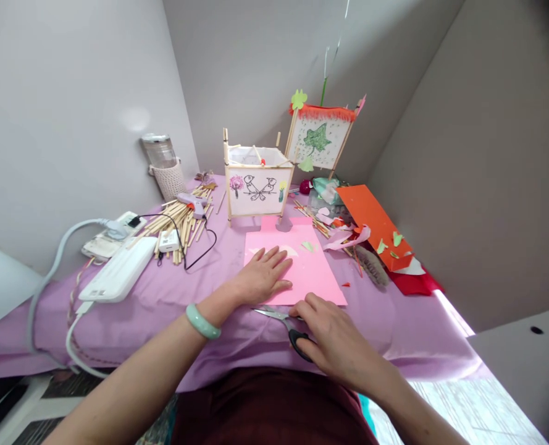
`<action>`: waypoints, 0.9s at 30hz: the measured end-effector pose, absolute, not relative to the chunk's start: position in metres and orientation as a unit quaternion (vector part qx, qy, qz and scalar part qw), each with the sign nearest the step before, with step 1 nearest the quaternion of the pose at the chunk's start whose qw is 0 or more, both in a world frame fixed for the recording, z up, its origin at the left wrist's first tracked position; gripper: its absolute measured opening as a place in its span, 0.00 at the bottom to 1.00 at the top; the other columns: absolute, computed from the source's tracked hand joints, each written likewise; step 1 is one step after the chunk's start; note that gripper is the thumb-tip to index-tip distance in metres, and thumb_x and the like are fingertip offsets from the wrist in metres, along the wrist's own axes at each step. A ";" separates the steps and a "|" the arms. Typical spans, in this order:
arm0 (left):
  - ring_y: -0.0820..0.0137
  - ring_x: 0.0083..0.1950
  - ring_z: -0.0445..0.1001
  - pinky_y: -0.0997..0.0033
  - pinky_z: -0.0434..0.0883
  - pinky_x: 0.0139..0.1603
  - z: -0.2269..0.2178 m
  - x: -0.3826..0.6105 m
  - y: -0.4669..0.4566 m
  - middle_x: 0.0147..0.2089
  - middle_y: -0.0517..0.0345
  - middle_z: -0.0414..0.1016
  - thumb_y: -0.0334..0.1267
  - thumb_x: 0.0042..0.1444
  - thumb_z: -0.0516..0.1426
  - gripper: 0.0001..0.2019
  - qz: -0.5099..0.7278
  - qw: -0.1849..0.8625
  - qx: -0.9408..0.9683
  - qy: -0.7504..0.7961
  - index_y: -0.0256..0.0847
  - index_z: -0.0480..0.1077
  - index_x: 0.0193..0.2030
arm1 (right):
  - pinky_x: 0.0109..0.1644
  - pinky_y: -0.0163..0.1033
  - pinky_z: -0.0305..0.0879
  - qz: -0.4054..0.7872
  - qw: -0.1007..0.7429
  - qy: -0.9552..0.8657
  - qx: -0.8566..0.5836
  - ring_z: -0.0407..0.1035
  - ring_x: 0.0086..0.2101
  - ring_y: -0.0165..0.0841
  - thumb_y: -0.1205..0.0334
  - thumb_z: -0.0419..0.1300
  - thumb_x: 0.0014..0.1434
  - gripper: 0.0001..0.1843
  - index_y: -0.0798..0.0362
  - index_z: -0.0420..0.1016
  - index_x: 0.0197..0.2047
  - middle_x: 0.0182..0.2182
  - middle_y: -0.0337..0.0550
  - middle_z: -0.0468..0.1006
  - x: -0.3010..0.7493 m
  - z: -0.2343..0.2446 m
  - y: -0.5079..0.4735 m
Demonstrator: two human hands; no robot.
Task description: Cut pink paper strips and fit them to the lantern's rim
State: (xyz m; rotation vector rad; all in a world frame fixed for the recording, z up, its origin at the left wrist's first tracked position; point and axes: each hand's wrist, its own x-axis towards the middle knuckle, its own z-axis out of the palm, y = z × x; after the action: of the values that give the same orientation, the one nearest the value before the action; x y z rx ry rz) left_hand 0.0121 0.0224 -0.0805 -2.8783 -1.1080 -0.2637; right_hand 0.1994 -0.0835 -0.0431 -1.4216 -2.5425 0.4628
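My left hand (261, 275) lies flat with its fingers spread on a pink sheet of paper (309, 272), near the sheet's left edge. A green bangle sits on that wrist. My right hand (334, 337) rests on a pair of black-handled scissors (283, 324) at the sheet's near edge, with the fingers curled over the handles. The scissor blades point left, across the purple cloth (172, 296) just in front of the paper. Small pale paper cutouts lie on the far part of the pink sheet.
Behind the sheet stand a paper lantern with bird drawings (255, 182) and a second lantern with a green leaf (323, 137). Left are a heap of wooden sticks (181, 222), a glue gun (193, 201) and a white power strip (119, 272). Orange and red paper (376, 225) lie right.
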 end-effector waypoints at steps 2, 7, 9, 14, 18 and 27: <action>0.56 0.70 0.44 0.49 0.46 0.66 -0.080 0.012 0.022 0.68 0.42 0.51 0.54 0.63 0.40 0.30 -0.085 0.022 -0.929 -0.359 0.37 0.53 0.66 | 0.41 0.38 0.57 0.150 0.095 -0.858 -0.481 0.62 0.39 0.35 0.68 0.57 0.54 0.11 0.52 0.66 0.42 0.39 0.44 0.67 0.197 -0.042 -0.082; 0.56 0.70 0.44 0.48 0.47 0.65 -0.081 0.012 0.023 0.69 0.43 0.50 0.53 0.63 0.40 0.29 -0.085 0.018 -0.929 -0.358 0.38 0.52 0.66 | 0.40 0.38 0.57 0.148 0.095 -0.868 -0.465 0.62 0.38 0.35 0.68 0.57 0.54 0.11 0.52 0.66 0.42 0.38 0.43 0.67 0.194 -0.043 -0.079; 0.56 0.70 0.44 0.49 0.47 0.65 -0.081 0.012 0.023 0.69 0.43 0.50 0.54 0.63 0.40 0.30 -0.085 0.017 -0.929 -0.361 0.38 0.52 0.66 | 0.41 0.38 0.58 0.156 0.098 -0.868 -0.461 0.62 0.39 0.35 0.68 0.57 0.54 0.11 0.52 0.66 0.42 0.39 0.43 0.67 0.195 -0.044 -0.080; 0.56 0.70 0.44 0.49 0.46 0.66 -0.081 0.012 0.023 0.69 0.43 0.50 0.54 0.63 0.39 0.30 -0.087 0.014 -0.928 -0.361 0.38 0.53 0.66 | 0.42 0.39 0.58 0.151 0.102 -0.866 -0.465 0.62 0.40 0.36 0.68 0.58 0.54 0.11 0.52 0.66 0.42 0.39 0.44 0.67 0.189 -0.044 -0.080; 0.56 0.70 0.44 0.48 0.46 0.66 -0.081 0.013 0.023 0.69 0.43 0.50 0.53 0.63 0.39 0.30 -0.084 0.004 -0.928 -0.364 0.37 0.52 0.66 | 0.43 0.39 0.58 0.151 0.092 -0.874 -0.453 0.62 0.40 0.36 0.67 0.57 0.54 0.10 0.53 0.66 0.42 0.39 0.45 0.67 0.185 -0.042 -0.078; 0.57 0.70 0.43 0.52 0.48 0.66 -0.072 0.009 0.023 0.69 0.41 0.50 0.55 0.62 0.41 0.32 -0.085 -0.016 -0.929 -0.361 0.36 0.52 0.66 | 0.42 0.39 0.58 0.161 0.074 -0.868 -0.463 0.63 0.39 0.36 0.68 0.57 0.54 0.10 0.52 0.66 0.42 0.39 0.44 0.68 0.185 -0.041 -0.082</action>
State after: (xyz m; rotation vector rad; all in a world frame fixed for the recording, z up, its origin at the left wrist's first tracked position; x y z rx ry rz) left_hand 0.0088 0.0233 -0.0716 -2.9477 -1.1454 -0.2713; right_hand 0.1847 -0.0819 -0.0411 -1.3901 -2.6063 0.4835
